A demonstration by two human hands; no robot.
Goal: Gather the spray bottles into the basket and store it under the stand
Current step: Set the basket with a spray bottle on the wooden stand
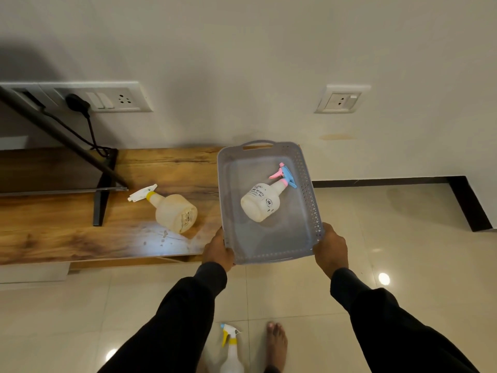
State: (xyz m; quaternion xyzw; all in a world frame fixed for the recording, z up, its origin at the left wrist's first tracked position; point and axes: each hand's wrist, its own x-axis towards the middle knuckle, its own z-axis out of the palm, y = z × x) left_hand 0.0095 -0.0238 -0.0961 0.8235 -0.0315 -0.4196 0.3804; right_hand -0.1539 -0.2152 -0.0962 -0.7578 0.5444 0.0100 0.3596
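I hold a grey perforated basket (309, 211) over the right end of the wooden stand (67, 232). My left hand (217, 251) grips its near left corner and my right hand (330, 251) its near right corner. Inside the basket lies a cream spray bottle with a pink and blue nozzle (262, 201). A second cream bottle with a white and yellow nozzle (172, 211) lies on its side on the stand, left of the basket. A third spray bottle with a yellow and blue trigger (231, 354) stands on the floor by my foot.
A TV on a black leg (100, 200) occupies the stand's left part, its cable plugged into a wall socket panel (80, 99). Another socket (341, 99) sits on the wall to the right. Glossy beige floor tiles (403, 238) lie below, with my bare foot (277, 345) on them.
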